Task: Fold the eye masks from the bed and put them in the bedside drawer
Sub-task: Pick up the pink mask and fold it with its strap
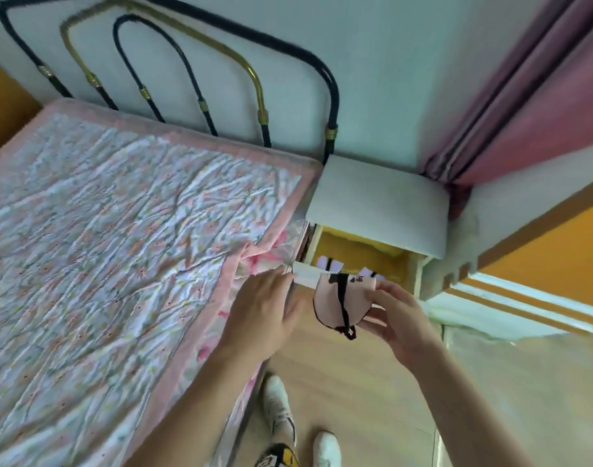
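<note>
Eye mask [339, 306], pink, folded, black strap: pinched in your right hand [394, 320] just before the open bedside drawer [403, 264], left hand [265, 313] spread flat at its front edge; lower it beside the lilac masks [328, 263], strap tucked under.

We see pink eye mask [335, 299] with black strap, yellow drawer [355, 246] interior, pink floral quilt [120, 230], mauve curtain [530, 106].

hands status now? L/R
Left hand: open, fingers straight, at the drawer front edge.
Right hand: holding the folded pink mask just in front of the drawer.
</note>
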